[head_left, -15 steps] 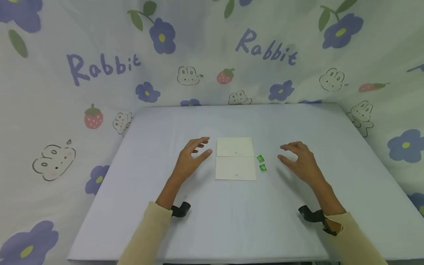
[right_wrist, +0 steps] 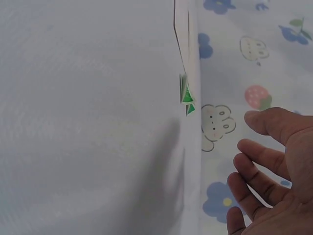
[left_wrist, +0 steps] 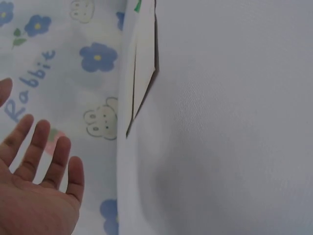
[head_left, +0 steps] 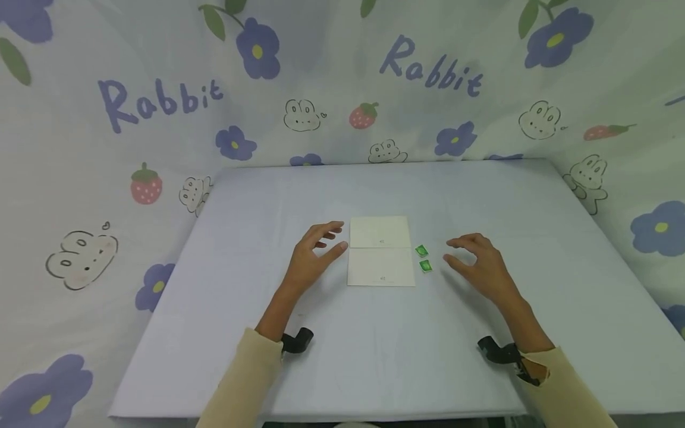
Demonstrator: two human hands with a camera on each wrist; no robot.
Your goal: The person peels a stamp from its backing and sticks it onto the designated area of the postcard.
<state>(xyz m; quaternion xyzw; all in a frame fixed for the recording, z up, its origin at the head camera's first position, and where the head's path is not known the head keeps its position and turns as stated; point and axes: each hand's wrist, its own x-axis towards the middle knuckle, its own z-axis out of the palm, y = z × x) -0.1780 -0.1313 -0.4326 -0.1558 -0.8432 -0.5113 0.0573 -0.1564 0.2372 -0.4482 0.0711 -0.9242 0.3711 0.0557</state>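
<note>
Two cream-coloured rectangular cards or boards lie one behind the other on the table, the far one (head_left: 379,232) meeting the near one (head_left: 381,267) along a straight seam. Just right of them are two small green-and-white squares, a far one (head_left: 421,251) and a near one (head_left: 426,266). My left hand (head_left: 313,258) hovers beside the cards' left edge, fingers relaxed and holding nothing. On the other side, my right hand (head_left: 484,267) is above the table to the right of the green squares, thumb and fingers apart with nothing between them. Both wrist views show bare palms.
A white cloth covers the table (head_left: 342,368). Behind and around it hangs a curtain (head_left: 332,59) printed with rabbits, blue flowers and strawberries. A black wrist mount (head_left: 298,340) sits on the left wrist, and another mount (head_left: 497,351) on the right.
Both hands have shifted slightly inward, the left to the right and the right to the left. The head view has tilted a little. Cards and green squares lie as before.
</note>
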